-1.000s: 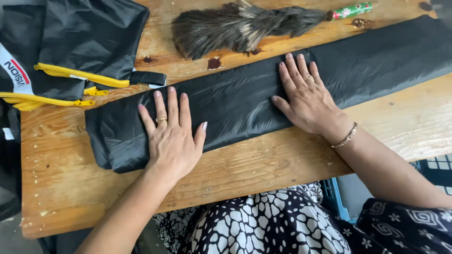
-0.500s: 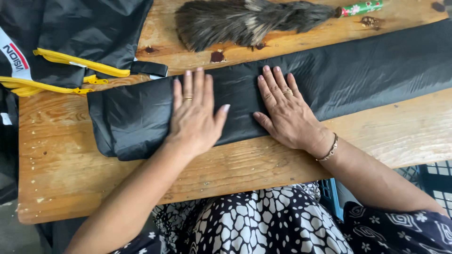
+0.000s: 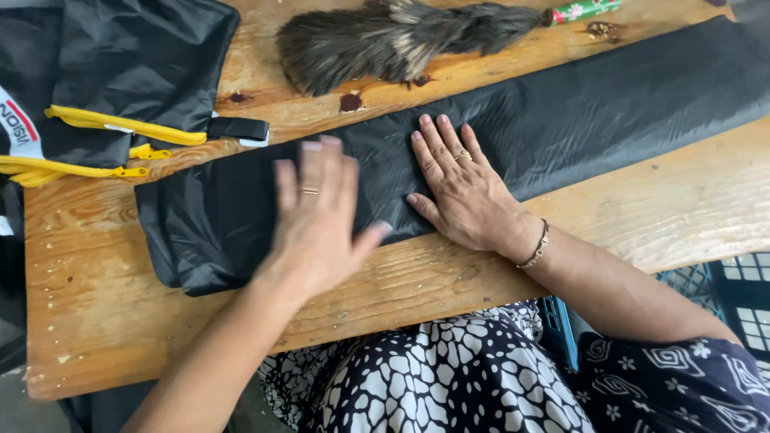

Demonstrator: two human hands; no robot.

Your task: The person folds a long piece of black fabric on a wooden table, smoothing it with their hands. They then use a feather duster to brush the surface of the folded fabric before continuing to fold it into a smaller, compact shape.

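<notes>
Two hands: both lie flat and open on the fabric, gripping nothing.
Table (image 3: 682,200): worn wooden planks under everything, near edge running along the person's lap.
Fabric (image 3: 609,104): long folded black strip lying slantwise across the table, from the upper right down to a rounded end at the left; it sits in much the same place as half a second ago.
Bag (image 3: 120,80): black with yellow zips and a black strap, at the upper left, just beside the fabric's left end.
Duster (image 3: 385,40): dark feathers with a green patterned handle, on the table beyond the fabric, near its far edge, not in the way of either hand.
Left hand (image 3: 317,220): palm down, fingers spread, blurred with motion; it has slid a little toward the fabric's left end since the last frame. A ring shows on one finger.
Right hand (image 3: 461,188): pressed flat, fingers close together, ring and bracelet showing; it has kept its pose, thumb close to the left hand's thumb.
Crate (image 3: 722,289): dark plastic grid below the table edge at the right.
</notes>
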